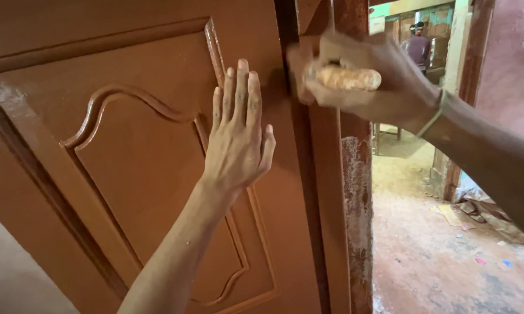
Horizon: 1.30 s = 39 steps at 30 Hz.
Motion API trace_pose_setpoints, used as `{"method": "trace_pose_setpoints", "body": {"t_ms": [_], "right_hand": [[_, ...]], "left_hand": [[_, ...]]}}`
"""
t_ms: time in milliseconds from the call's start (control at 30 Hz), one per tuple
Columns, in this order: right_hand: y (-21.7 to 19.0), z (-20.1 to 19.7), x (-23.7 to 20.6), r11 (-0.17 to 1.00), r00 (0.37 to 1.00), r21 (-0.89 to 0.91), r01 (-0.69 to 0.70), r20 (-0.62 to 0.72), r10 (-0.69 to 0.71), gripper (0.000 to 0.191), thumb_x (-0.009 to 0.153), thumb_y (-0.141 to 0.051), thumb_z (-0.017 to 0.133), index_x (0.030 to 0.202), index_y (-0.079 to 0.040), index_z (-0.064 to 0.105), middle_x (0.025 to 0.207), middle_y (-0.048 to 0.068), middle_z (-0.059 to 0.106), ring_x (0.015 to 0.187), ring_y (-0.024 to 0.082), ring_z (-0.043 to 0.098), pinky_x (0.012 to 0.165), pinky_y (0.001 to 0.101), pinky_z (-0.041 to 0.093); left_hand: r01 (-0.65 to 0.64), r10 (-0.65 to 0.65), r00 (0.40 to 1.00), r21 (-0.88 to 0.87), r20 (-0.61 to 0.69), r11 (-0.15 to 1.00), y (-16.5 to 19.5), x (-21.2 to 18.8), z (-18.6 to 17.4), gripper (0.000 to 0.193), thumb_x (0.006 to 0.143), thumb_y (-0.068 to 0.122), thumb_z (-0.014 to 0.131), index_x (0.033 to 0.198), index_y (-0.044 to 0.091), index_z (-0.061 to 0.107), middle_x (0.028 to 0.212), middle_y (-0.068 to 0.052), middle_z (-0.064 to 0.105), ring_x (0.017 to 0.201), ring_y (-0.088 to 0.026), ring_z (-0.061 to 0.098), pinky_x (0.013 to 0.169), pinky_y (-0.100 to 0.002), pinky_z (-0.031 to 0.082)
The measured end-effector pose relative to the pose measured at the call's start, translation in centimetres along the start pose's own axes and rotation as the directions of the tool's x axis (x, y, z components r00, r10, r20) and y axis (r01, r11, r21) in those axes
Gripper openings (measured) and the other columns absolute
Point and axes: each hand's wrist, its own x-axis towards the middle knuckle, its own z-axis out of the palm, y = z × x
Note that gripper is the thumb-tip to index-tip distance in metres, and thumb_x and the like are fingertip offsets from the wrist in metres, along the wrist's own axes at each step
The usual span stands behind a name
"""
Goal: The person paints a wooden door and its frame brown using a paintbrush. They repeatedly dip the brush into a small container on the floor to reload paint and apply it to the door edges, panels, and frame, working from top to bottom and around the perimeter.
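Paintbrush handle, right hand grip closed

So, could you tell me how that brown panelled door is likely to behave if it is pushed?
The door looks stiff: a thick, carved wooden panel. It probably swings rather than flexes, since the left hand lies flat on it near its free edge. It seems heavy. The right hand grips a blurred tool at that edge.
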Motion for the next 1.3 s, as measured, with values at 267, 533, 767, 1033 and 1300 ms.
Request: {"method": "trace_pose_setpoints", "body": {"t_ms": [267, 533, 767, 1033, 1300], "right_hand": [[-3.3, 0.4, -0.6, 0.794, 0.826, -0.601, 0.090, 0.490, 0.278, 0.041, 0.102, -0.042, 0.049, 0.113, -0.002, 0.050, 0.059, 0.002, 0.052, 0.038, 0.011, 0.047, 0.023, 0.0234, 0.042], [-12.8, 4.3, -7.3, 0.973, 0.572, -0.124, -0.195, 0.791, 0.215, 0.021, 0.107, -0.031, 0.046, 0.095, -0.014, 0.051, 0.056, 0.001, 0.054, 0.038, 0.012, 0.048, 0.026, 0.0277, 0.041], [-6.5, 1.7, -0.7, 0.950, 0.920, -0.270, -0.159, 0.308, 0.242, 0.024, 0.106, -0.025, 0.047, 0.098, -0.004, 0.055, 0.051, 0.002, 0.052, 0.033, 0.010, 0.047, 0.023, 0.0247, 0.037], [-5.6, 3.8, -3.5, 0.555, 0.927, -0.743, 0.373, 0.277, -0.252, 0.014, 0.110, -0.019, 0.054, 0.100, -0.009, 0.059, 0.083, 0.007, 0.064, 0.049, 0.003, 0.051, 0.030, 0.0186, 0.040], [-15.8, 14.7, -24.8, 0.906, 0.934, -0.369, 0.209, 0.349, -0.073, 0.012, 0.100, -0.018, 0.055, 0.091, -0.011, 0.051, 0.107, 0.026, 0.071, 0.062, 0.013, 0.063, 0.035, 0.0212, 0.052]], "left_hand": [[0.032, -0.032, 0.999, -0.009, 0.006, 0.999, -0.4, -0.1, -0.4, 0.083, 0.096, 0.017, 0.052, 0.162, -0.009, 0.009, 0.171, -0.026, 0.005, 0.161, -0.042, 0.006, 0.132, -0.055, 0.010], [0.044, -0.044, 0.999, -0.040, 0.010, 0.998, -0.1, -0.6, -0.4, 0.082, 0.097, 0.019, 0.053, 0.162, -0.008, 0.010, 0.171, -0.026, 0.008, 0.161, -0.042, 0.009, 0.132, -0.055, 0.012], [0.066, -0.066, 0.998, -0.015, 0.021, 0.998, -0.6, -1.3, -0.9, 0.084, 0.093, 0.018, 0.051, 0.162, -0.008, 0.009, 0.171, -0.026, 0.007, 0.161, -0.042, 0.007, 0.132, -0.055, 0.010], [0.052, -0.049, 0.998, -0.057, 0.044, 0.997, 0.2, -2.8, -1.2, 0.083, 0.097, 0.020, 0.052, 0.162, -0.008, 0.009, 0.171, -0.027, 0.006, 0.160, -0.043, 0.006, 0.131, -0.057, 0.009], [0.069, -0.059, 0.988, -0.065, 0.141, 0.996, 3.6, -9.4, 2.6, 0.083, 0.094, 0.025, 0.055, 0.159, -0.010, 0.016, 0.168, -0.028, 0.012, 0.157, -0.044, 0.013, 0.128, -0.057, 0.013]]}}
